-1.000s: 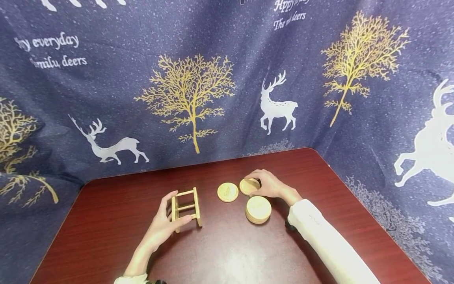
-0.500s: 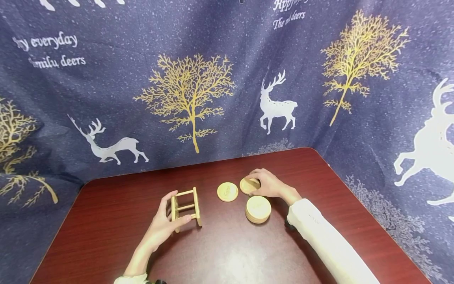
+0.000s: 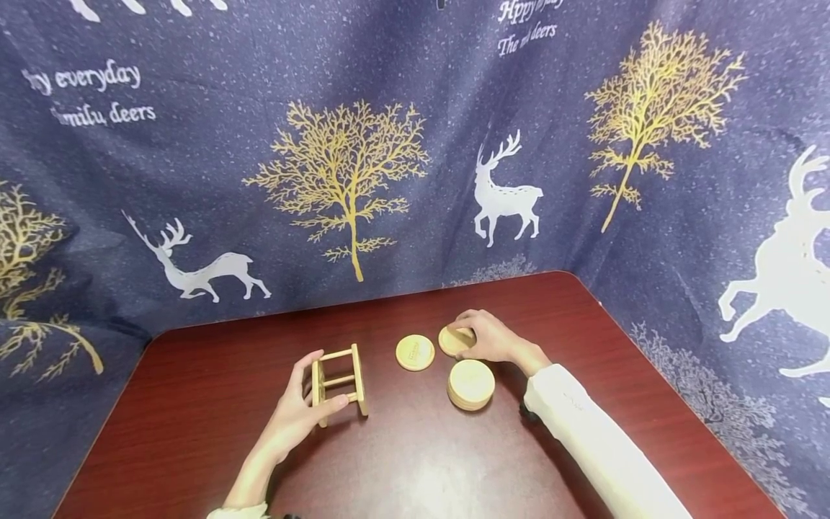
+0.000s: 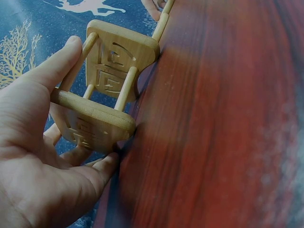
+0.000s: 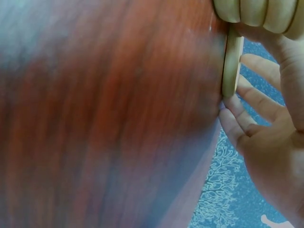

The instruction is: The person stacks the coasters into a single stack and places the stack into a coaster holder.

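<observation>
My left hand (image 3: 300,412) grips a small wooden coaster rack (image 3: 339,378) at the left of the table, thumb and fingers about its near end. The left wrist view shows the rack's two carved end plates (image 4: 121,54) joined by thin rods. Farther right, my right hand (image 3: 491,337) holds a round wooden coaster (image 3: 456,342) by its edge, flat on the table. In the right wrist view the fingers touch that coaster's rim (image 5: 232,64), and the thumb is partly hidden by the stack. Just in front stands a stack of coasters (image 3: 471,385). A single engraved coaster (image 3: 415,352) lies flat between rack and right hand.
Everything rests on a dark red wooden table (image 3: 389,461) with a light glare near its front. Behind and to the right hangs a blue cloth (image 3: 402,144) printed with deer and trees, close to the table's far edge.
</observation>
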Tool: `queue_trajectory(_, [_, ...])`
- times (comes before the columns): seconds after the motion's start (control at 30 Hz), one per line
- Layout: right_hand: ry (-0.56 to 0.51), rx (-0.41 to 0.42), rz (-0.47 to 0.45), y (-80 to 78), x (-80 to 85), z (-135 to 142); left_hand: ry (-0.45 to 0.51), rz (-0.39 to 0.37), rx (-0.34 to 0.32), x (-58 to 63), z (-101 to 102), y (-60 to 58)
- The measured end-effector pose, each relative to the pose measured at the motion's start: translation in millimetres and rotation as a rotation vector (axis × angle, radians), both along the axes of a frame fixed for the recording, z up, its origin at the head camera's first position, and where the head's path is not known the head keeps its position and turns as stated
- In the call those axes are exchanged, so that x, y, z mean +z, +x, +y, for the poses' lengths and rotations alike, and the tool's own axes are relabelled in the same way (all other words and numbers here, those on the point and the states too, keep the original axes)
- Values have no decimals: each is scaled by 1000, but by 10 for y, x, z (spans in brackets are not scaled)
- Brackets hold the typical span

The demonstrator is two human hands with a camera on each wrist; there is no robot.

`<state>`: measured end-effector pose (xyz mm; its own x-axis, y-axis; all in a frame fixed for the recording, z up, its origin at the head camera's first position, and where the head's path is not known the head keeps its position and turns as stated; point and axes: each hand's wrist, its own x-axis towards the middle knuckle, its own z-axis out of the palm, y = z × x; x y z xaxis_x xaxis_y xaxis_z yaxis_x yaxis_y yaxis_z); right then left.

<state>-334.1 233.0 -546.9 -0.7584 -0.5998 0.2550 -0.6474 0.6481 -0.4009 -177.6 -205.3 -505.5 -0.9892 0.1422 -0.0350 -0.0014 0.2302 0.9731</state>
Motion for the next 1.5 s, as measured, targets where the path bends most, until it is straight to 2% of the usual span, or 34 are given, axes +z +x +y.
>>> queue_trajectory(0.13, [-10,5,-11,53,90,-13,1,3,0,5,4,-2])
queue_trajectory(0.2, [-39,-15,-34,-62,-28,37,-2,1,0,3,5,1])
queue_trajectory(0.3, [-5,-35,-43,-117,-82,77,-9,-1,1,4,5,6])
queue_trajectory(0.37, [-21,-50,-56,-107,-72,85,-10,-1,1,6,6,7])
queue_trajectory(0.47, [-43,-50,-74,39,144,19,-7,-1,1,10,6,8])
queue_trajectory(0.57, [-59,-60,-90,256,448,-88,-7,-3,3,9,9,11])
queue_trajectory(0.7, [-20,-98,-86,357,593,-136,-11,-6,5,9,12,14])
queue_trajectory(1.07, [-76,-99,-94,441,677,-150,-4,-4,1,15,4,7])
queue_trajectory(1.5, [-114,-90,-56,524,710,-153,1,-4,-5,31,10,4])
